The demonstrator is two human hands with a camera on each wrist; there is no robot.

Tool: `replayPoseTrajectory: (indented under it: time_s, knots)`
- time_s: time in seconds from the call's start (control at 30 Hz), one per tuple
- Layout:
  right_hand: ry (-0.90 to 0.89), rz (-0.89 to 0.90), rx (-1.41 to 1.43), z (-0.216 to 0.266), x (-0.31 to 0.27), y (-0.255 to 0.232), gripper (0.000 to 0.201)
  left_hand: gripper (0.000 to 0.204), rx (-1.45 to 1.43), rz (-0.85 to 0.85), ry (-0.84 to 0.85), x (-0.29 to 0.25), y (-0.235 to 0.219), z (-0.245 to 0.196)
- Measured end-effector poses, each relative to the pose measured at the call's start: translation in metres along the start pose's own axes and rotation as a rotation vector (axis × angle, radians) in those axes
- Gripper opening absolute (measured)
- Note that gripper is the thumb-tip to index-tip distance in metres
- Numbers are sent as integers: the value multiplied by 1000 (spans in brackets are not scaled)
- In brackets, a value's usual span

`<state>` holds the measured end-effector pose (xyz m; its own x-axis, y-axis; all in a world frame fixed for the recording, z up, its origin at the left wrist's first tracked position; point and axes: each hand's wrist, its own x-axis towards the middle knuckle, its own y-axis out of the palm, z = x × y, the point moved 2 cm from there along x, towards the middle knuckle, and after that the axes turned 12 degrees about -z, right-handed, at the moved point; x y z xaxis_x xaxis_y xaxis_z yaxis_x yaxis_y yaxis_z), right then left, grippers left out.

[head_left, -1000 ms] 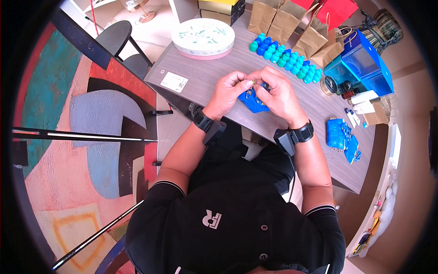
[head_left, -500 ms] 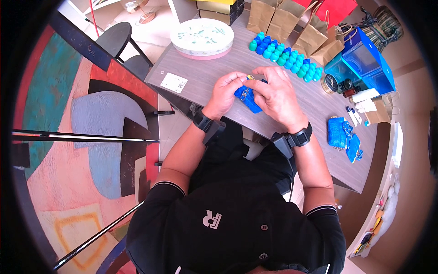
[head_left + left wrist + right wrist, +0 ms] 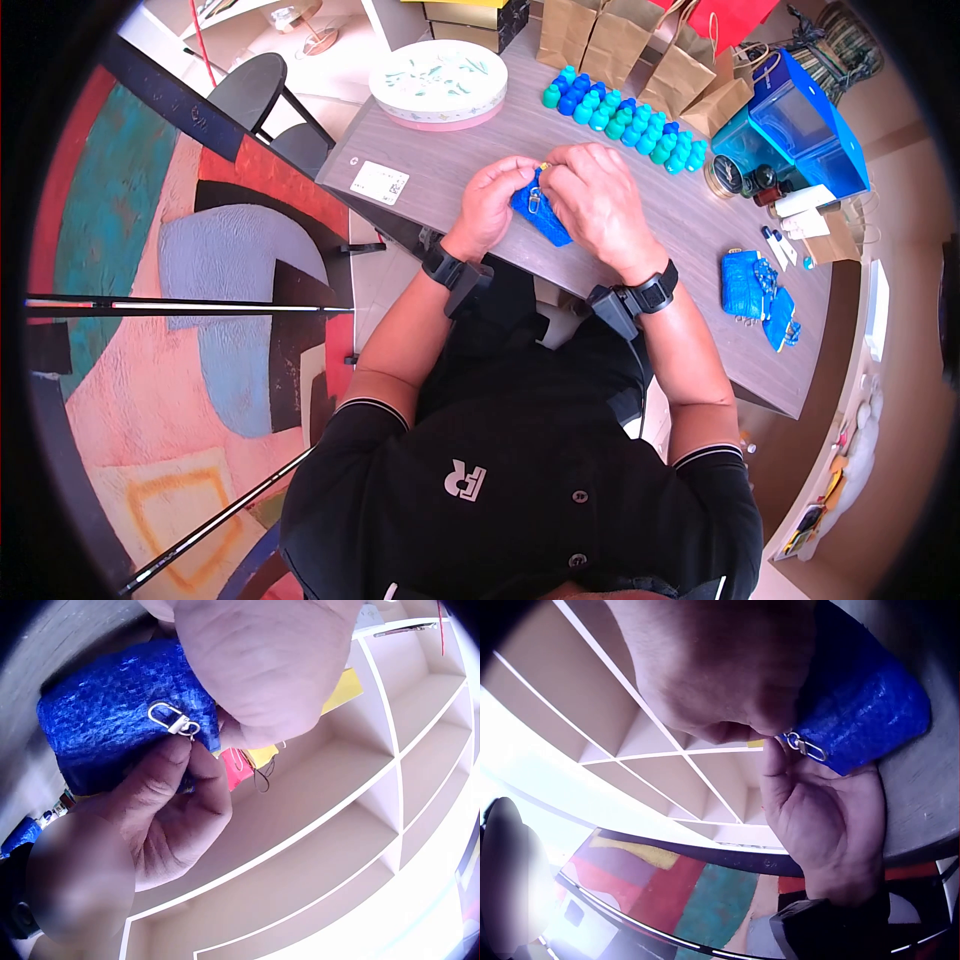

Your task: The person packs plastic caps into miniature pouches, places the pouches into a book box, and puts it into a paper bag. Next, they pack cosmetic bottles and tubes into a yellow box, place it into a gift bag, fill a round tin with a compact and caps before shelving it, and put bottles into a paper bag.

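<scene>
Between both hands is a small blue pouch (image 3: 543, 222) with a crinkled, shiny surface, close over the table. A silver swivel clasp (image 3: 174, 720) lies against its side. My left hand (image 3: 488, 205) holds the pouch by its upper end, thumb near the clasp's ring in the right wrist view. The right hand (image 3: 605, 205) pinches at the ring end of the clasp with thumb and forefinger, as the left wrist view shows. A bit of yellow (image 3: 756, 743) shows by the fingertips; the rest of that end is hidden by the fingers.
More blue pouches (image 3: 742, 282) lie at the table's right. Rows of blue and teal gourd-shaped pieces (image 3: 625, 118) stand at the back, before brown paper bags (image 3: 612, 45). A white oval box (image 3: 438, 85), a label card (image 3: 379, 184) and a blue bin (image 3: 805, 125) are also there.
The right hand has shifted over the pouch's top, its fingers closing in after lifting apart half a second ago. The pouch has turned, showing more of its side and the clasp. The left hand stays nearly still.
</scene>
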<state>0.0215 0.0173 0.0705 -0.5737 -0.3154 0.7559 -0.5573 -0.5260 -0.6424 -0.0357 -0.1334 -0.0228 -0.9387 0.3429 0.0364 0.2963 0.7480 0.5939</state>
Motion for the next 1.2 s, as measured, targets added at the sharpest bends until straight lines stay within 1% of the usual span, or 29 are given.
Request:
replayPoseTrajectory:
  time_s: [0.07, 0.13, 0.17, 0.23, 0.27, 0.33, 0.37, 0.5, 0.57, 0.63, 0.7, 0.77, 1.13, 1.2]
  knots:
    - [29, -20, 38, -2, -2, 4, 15, 18, 41, 12, 19, 0, -2, 2]
    - [175, -96, 206, -5, -3, 5, 14, 17, 82, 21, 38, 0, -2, 3]
    - [175, -95, 207, -6, -4, 6, 14, 17, 79, 31, 47, 0, -2, 2]
    - [487, -147, 501, -12, -7, 8, 7, 16, 75, 42, 54, 0, -1, 3]
    - [489, -147, 500, -13, -7, 7, 7, 17, 97, 46, 56, 0, 0, 3]
    - [952, -154, 992, -19, -8, 11, 6, 17, 119, 52, 58, 0, 0, 5]
    - [969, -170, 1055, -22, -10, 13, 11, 17, 143, 55, 77, 0, -1, 6]
    - [996, -196, 1124, -17, -14, 13, 9, 17, 170, 44, 106, 0, -3, 8]
    - [933, -206, 1125, -15, -15, 12, 7, 17, 185, 61, 112, -1, -2, 6]
    - [915, -206, 1132, -16, -17, 13, 6, 17, 201, 84, 116, -1, -2, 6]
    - [895, -207, 1137, -17, -19, 12, 7, 17, 209, 65, 118, 0, -2, 9]
    - [856, -218, 1027, -19, -19, 11, 11, 17, 209, 69, 116, 0, -3, 8]
    - [802, -270, 900, -8, -39, 2, 11, 19, 219, 28, 160, -2, -1, 6]
    - [804, -288, 877, -6, -43, -2, 11, 17, 97, -38, 92, 3, -10, 11]
